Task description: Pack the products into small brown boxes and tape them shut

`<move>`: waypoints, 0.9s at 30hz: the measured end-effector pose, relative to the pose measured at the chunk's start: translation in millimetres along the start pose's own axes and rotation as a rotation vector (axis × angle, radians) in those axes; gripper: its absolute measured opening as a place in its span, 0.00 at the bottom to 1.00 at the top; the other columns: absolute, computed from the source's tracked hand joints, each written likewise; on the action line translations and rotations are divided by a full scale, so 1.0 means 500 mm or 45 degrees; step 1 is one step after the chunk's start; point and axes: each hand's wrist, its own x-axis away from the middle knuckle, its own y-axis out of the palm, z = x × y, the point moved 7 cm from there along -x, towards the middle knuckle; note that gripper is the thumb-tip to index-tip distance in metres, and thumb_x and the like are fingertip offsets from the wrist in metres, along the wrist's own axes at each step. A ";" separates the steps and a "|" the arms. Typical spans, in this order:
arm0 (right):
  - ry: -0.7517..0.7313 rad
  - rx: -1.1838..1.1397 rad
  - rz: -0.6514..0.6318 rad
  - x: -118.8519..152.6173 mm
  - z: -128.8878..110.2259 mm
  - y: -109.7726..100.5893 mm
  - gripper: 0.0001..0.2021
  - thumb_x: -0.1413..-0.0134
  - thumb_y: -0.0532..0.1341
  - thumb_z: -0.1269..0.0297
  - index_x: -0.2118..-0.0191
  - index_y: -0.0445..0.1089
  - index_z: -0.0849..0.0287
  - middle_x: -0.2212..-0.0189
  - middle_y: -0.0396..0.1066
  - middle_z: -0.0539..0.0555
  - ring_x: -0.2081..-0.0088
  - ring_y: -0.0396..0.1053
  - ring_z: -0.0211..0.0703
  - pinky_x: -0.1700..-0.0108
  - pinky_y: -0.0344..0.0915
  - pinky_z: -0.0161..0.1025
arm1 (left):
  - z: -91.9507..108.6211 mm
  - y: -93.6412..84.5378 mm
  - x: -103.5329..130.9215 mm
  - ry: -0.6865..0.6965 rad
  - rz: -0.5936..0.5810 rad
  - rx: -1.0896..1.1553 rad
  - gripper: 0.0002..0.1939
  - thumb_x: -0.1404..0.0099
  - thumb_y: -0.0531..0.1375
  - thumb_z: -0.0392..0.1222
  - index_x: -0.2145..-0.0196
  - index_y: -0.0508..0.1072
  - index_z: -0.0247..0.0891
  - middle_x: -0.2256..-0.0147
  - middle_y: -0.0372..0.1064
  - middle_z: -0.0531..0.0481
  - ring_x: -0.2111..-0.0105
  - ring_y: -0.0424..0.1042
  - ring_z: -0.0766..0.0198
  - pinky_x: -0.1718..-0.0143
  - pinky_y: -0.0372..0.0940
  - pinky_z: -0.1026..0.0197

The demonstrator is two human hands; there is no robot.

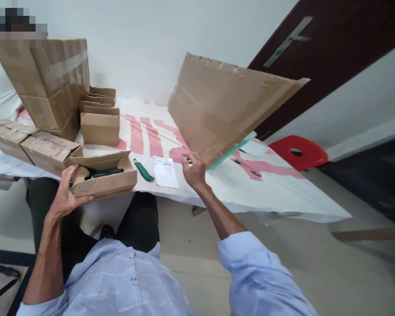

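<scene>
My left hand [64, 193] grips the left end of a small open cardboard box [108, 186], thumb along the front wall. Inside the box lie dark green and black items [107, 172], too small to name. My right hand [194, 170] is closed with curled fingers over the table, in front of the lower edge of a large cardboard piece [230, 101]. Whatever its fingers hold, if anything, I cannot make out. Between my hands, a green utility knife [144, 170] lies beside a white paper [165, 172] with small printed marks or labels.
Closed cardboard boxes [49, 149] and a tall box stack [52, 79] stand at left, with open small boxes [100, 127] beside them. A person [1, 87] is behind the stack. A dark pen-like object [245, 166] lies right. A red chair [299, 151] stands beyond the table [283, 193].
</scene>
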 end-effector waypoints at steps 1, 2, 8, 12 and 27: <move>-0.143 -0.165 -0.009 -0.004 -0.072 -0.003 0.14 0.31 0.55 0.59 0.57 0.78 0.56 0.56 0.78 0.61 0.54 0.75 0.53 0.49 0.73 0.49 | 0.004 0.006 0.001 0.015 -0.029 0.012 0.57 0.48 0.74 0.69 0.30 0.60 0.41 0.33 0.58 0.35 0.29 0.59 0.38 0.27 0.57 0.34; -0.270 -0.297 -0.055 -0.002 -0.146 -0.005 0.14 0.30 0.56 0.57 0.58 0.79 0.54 0.58 0.79 0.59 0.53 0.75 0.53 0.48 0.73 0.50 | 0.008 0.011 0.002 0.031 -0.054 0.019 0.58 0.48 0.74 0.68 0.29 0.59 0.41 0.32 0.57 0.35 0.29 0.58 0.38 0.27 0.55 0.34; -0.767 -0.628 -0.743 0.104 -0.480 0.026 0.13 0.28 0.59 0.59 0.59 0.81 0.50 0.58 0.81 0.55 0.55 0.78 0.49 0.48 0.74 0.47 | 0.005 0.032 0.018 0.050 -0.137 0.036 0.61 0.47 0.76 0.63 0.25 0.54 0.41 0.30 0.55 0.34 0.28 0.55 0.36 0.26 0.53 0.32; -0.901 -0.573 -1.107 0.186 -0.524 0.051 0.16 0.26 0.55 0.63 0.63 0.78 0.54 0.62 0.80 0.55 0.60 0.76 0.44 0.52 0.72 0.42 | -0.003 0.039 0.030 0.125 -0.133 0.112 0.63 0.47 0.74 0.69 0.24 0.53 0.41 0.30 0.54 0.32 0.28 0.56 0.33 0.27 0.53 0.29; -0.851 0.447 -1.409 0.162 -0.529 0.233 0.37 0.44 0.75 0.64 0.32 0.65 0.64 0.33 0.65 0.72 0.34 0.67 0.67 0.36 0.68 0.57 | 0.002 0.058 0.039 0.176 -0.223 0.113 0.65 0.41 0.73 0.66 0.21 0.42 0.45 0.27 0.46 0.32 0.26 0.50 0.31 0.26 0.51 0.29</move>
